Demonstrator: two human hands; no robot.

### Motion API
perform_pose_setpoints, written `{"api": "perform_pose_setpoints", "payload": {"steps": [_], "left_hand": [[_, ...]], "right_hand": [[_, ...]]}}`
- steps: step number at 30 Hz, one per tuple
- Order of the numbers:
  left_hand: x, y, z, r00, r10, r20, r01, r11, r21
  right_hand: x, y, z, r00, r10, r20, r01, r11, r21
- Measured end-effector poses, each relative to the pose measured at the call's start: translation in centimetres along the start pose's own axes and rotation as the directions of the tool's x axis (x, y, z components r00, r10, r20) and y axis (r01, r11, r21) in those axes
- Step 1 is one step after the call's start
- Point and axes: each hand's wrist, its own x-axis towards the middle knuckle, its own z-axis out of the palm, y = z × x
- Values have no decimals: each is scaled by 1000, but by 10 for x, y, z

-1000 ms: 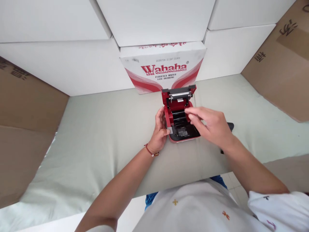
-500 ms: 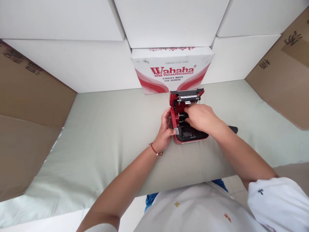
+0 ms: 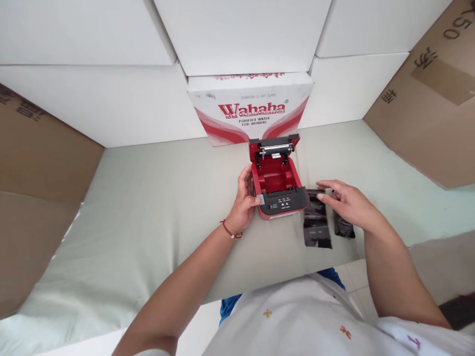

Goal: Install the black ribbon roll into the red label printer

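A small red and black printer [image 3: 284, 201] stands on the cloth with its lid [image 3: 274, 148] raised. Its red inner bay [image 3: 274, 175] is bare. My left hand [image 3: 245, 200] grips the printer's left side, thumb on a grey tab [image 3: 261, 200] and fingers along the wall. Just right of the printer, my right hand [image 3: 345, 200] pinches a glossy black film strip [image 3: 317, 227], which hangs toward the table's front. A second black piece [image 3: 344, 227] shows below the palm; whether it joins the strip I cannot tell.
A white and red water carton [image 3: 256, 109] stands right behind the printer, against stacked white boxes [image 3: 245, 37]. Brown cardboard boxes [image 3: 426, 109] flank the table on the right and left. Pale green cloth [image 3: 166, 198] covers the table.
My right hand has come out of the printer's bay and moved right, taking the black film with it. My left hand keeps its hold on the printer. The view has shifted slightly.
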Motion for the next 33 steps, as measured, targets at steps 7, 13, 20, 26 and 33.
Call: {"api": "perform_pose_setpoints", "payload": {"steps": [7, 13, 20, 26, 33], "left_hand": [[-1, 2, 0, 1000, 0, -11, 0, 1000, -14], [0, 1, -1, 1000, 4, -4, -4, 1000, 0], [0, 1, -2, 1000, -2, -10, 2, 1000, -1], [2, -4, -2, 1000, 28, -2, -28, 999, -18], [2, -4, -2, 1000, 23, 0, -23, 1000, 8]], "right_hand": [[-3, 46, -13, 991, 26, -129, -83, 886, -457], [-11, 54, -22, 997, 73, -29, -78, 874, -480], [-32, -45, -88, 848, -274, 455, 347, 934, -84], [26, -117, -29, 832, -416, 368, 499, 850, -168], [66, -141, 46, 933, -197, 302, 350, 699, -623]]}}
